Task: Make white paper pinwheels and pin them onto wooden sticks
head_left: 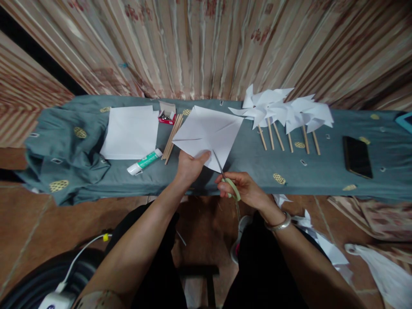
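My left hand (192, 166) grips a square white sheet of paper (209, 124) by its near edge, thumb on top. Slits run inward from some of its corners. In my right hand (241, 187) are scissors (232, 189) with pale green handles, their blades at the corner of the sheet nearest me. Left of the sheet lie several thin wooden sticks (172, 139) and a small red box (167, 117) with tiny metal pieces inside. Several white paper pinwheels (289, 107) on wooden sticks rest to the right.
A stack of white paper (131, 132) and a green-and-white glue stick (144, 162) lie on the left of the cloth-covered table (257, 171). At the right is a black phone (357, 156). Paper scraps (331, 249) lie on the floor, and a striped curtain (206, 51) hangs behind.
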The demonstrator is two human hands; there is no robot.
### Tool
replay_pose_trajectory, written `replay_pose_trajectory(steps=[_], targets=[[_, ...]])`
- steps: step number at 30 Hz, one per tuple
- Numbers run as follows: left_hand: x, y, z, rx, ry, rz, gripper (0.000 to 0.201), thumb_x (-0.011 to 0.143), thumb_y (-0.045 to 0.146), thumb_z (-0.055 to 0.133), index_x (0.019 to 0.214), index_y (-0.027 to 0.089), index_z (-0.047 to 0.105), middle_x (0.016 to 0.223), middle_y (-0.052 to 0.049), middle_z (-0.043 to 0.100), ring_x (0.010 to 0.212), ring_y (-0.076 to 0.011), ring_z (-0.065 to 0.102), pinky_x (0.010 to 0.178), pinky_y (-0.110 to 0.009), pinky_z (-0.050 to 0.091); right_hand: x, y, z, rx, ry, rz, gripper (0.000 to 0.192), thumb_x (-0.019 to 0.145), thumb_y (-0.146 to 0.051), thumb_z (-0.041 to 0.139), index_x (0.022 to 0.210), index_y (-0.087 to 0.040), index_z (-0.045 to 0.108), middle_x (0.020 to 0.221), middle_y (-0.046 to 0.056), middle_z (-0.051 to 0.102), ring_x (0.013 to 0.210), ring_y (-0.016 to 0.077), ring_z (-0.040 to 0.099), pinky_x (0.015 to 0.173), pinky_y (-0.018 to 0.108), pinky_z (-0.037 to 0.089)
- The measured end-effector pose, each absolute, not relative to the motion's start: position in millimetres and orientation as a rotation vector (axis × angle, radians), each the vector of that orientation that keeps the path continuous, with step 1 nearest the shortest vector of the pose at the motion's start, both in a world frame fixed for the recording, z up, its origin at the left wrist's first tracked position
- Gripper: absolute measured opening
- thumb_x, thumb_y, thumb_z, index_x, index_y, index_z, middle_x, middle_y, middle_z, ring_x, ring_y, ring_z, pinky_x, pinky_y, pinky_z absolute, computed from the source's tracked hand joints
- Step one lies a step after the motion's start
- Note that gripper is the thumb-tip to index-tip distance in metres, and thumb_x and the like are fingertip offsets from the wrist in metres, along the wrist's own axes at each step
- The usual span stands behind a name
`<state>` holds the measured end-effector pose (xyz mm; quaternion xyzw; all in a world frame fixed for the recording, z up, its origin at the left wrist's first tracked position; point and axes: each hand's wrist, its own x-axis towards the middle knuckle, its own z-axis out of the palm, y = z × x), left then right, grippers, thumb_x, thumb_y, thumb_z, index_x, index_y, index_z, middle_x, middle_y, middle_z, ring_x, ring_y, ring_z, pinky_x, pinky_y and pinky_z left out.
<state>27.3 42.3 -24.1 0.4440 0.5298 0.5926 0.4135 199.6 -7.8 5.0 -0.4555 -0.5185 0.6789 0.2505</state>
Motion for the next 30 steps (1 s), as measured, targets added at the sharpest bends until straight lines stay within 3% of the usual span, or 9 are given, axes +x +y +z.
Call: replay_pose_trajectory(steps=[13,30], targets=[[25,42,-21,1.070,1.343,1.493,0.030,0.059,0.028,0.076,0.084,0.014,0.069,0.089,-0.009,0.073,0.083,-0.0226,0.068,0.084,-0.037,0.055,197,-8,0,-1.237,-1.365,1.843,0.036,0.064,-0.049,0.082,0.074,-0.016,0.069,0.057,-0.003,0.060,0.050,0.0070,0.054,0.048,0.020,0.043],[28,36,-20,1.079,1.349,1.429,0.030,0.059,0.026,0.074,0.085,0.014,0.068,0.089,-0.009,0.074,0.085,-0.0229,0.069,0.084,-0.037,0.055,188,-6,7,-1.345,-1.235,1.829,0.050,0.049,-0.055,0.086,0.074,-0.015,0.068,0.053,-0.004,0.061,0.046,0.0068,0.054,0.044,0.020,0.041]])
